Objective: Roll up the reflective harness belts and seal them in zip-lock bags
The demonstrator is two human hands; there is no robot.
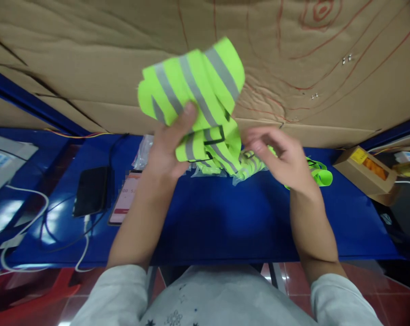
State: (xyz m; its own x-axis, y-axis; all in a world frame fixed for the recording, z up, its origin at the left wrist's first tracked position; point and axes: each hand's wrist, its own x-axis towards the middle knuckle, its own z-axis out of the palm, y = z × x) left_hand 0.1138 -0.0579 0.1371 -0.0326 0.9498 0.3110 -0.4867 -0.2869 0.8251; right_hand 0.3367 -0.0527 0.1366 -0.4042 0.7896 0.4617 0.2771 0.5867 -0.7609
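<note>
My left hand (173,140) grips a bunched neon-yellow strap piece with grey reflective stripes (194,86), its thumb pressed on the front. The fabric is raised above the blue table (225,222), and a black-edged buckle or loop shows near its lower part. Just right of the fabric is my right hand (276,149), fingers spread and slightly curled, holding nothing that I can see. Behind and below the hands lie more neon pieces in clear plastic bags (249,167). Another loose neon strap (322,175) rests on the table beyond my right wrist.
On the left are a black phone (90,191) with a white cable, a lit phone (123,201) partly behind my left forearm, and a grey package (4,158). An open cardboard box (366,170) stands at the right. Brown cardboard (89,54) with red lines backs the table.
</note>
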